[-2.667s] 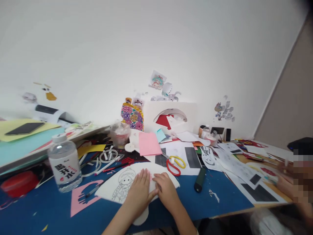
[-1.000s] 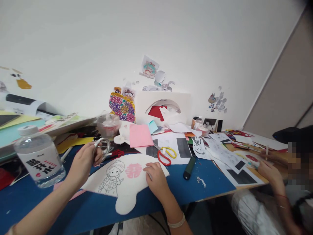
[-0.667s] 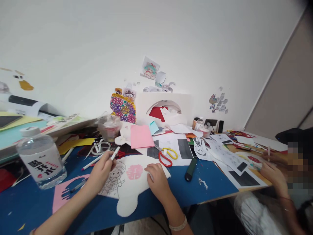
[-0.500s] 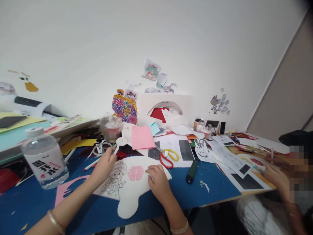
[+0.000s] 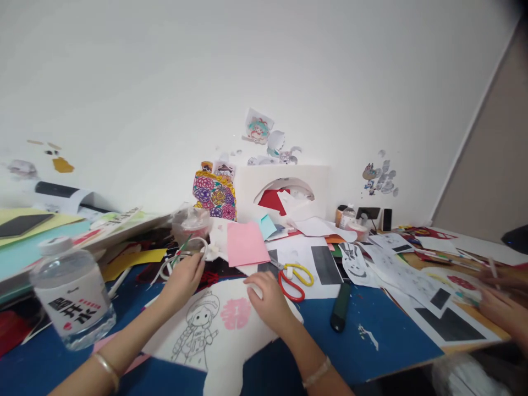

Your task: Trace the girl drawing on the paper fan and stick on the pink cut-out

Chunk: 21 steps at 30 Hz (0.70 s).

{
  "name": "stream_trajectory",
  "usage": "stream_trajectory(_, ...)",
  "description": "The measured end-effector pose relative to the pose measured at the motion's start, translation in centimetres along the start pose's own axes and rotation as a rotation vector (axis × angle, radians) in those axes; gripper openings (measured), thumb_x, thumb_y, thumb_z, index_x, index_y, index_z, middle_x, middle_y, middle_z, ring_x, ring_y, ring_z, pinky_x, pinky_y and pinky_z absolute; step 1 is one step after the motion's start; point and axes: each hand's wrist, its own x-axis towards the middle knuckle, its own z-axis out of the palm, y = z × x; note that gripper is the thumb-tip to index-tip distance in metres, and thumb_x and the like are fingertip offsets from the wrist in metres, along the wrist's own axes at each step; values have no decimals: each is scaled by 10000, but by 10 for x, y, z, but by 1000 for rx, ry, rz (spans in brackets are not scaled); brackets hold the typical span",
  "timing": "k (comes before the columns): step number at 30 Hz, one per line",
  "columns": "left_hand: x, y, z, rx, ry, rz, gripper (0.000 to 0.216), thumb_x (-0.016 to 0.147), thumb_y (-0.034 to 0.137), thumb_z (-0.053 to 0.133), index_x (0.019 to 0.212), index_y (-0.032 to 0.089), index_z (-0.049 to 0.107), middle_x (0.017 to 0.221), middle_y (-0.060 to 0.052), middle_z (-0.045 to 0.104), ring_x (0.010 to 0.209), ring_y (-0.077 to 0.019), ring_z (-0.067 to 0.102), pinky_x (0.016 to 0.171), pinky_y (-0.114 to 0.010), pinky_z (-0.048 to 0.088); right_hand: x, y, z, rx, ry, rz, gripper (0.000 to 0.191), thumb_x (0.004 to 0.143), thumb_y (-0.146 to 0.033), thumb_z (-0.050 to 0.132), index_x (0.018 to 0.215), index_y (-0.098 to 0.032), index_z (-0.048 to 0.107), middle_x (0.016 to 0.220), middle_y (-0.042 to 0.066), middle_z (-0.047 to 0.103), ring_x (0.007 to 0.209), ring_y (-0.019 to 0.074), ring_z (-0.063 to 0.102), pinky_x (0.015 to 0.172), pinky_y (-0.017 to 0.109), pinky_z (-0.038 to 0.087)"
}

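Fan-shaped white paper [image 5: 214, 335], printed with a line-drawn figure and a pink emblem, lies flat on the blue worktop [image 5: 371, 330]; its lower edge runs out of the picture. On its upper right edge the right hand [image 5: 268, 300] presses down flat with fingers spread. Just above its upper left edge the left hand [image 5: 183, 275] is closed on thin stick-like things, one green-tipped, but what they are is too blurred to tell. White rings [image 5: 181, 258] lie beside that hand. Left of the paper stands a water bottle [image 5: 72, 294]. Right of it lie red-and-yellow scissors [image 5: 292, 275] and a dark green marker [image 5: 340, 308], both apart from the hands. Far right of the paper, another person's hands [image 5: 501, 308] are cut off by the frame edge. Bare blue worktop shows between the marker and the near edge.
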Motion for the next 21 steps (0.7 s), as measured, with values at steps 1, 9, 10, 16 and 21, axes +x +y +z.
stream_trajectory(1,5,1,5,17,0,52,377,848,378,266,986,138,522,861,-133,615,832,-267,575,776,-399,438,16,-1,3,16,1,11,226,760,-77,524,884,-193,672,920,51,673,941,205,551,888,350,411)
stream_trajectory(9,15,12,38,123,-22,303,217,835,201,299,842,167,513,766,-75,556,749,-227,530,691,-350,427,84,21,54,246,-36,202,221,842,-275,513,756,-141,667,727,39,693,697,149,640,641,235,493)
stream_trajectory(10,13,13,39,137,-27,323,201,828,185,307,830,170,508,762,-70,552,744,-226,524,688,-348,424,83,24,56,267,-29,208,224,845,-283,507,771,-139,662,741,40,695,712,149,645,644,231,497)
stream_trajectory(16,7,19,34,217,-40,379,206,823,127,317,859,148,519,768,-75,553,770,-238,519,703,-357,412,72,22,51,238,-21,185,140,820,-254,543,794,-159,642,777,18,693,722,131,637,673,217,497)
stream_trajectory(21,6,16,32,314,-67,399,203,818,103,365,904,127,547,795,-83,580,801,-239,533,720,-354,414,75,29,27,-18,45,183,129,784,-135,545,714,-195,635,745,14,657,753,154,590,717,251,447)
